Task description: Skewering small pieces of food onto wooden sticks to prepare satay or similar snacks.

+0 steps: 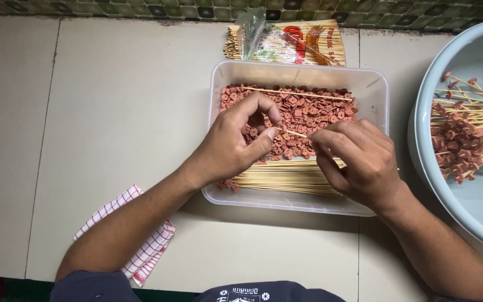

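A clear plastic tub (377,95) holds several small reddish-brown sausage slices (314,114) and a bundle of bare bamboo skewers (286,178) along its near side. My left hand (236,142) hovers over the slices, thumb and fingers pinching the tip of a thin skewer (296,133). My right hand (359,162) grips the same skewer further along its length. Another single skewer (303,93) lies across the slices at the far side of the tub.
A pale blue basin (420,120) at the right holds several loaded skewers (465,134). An opened packet of bamboo skewers (292,42) lies behind the tub. A red-and-white checked cloth (141,254) sits under my left forearm on the tiled floor.
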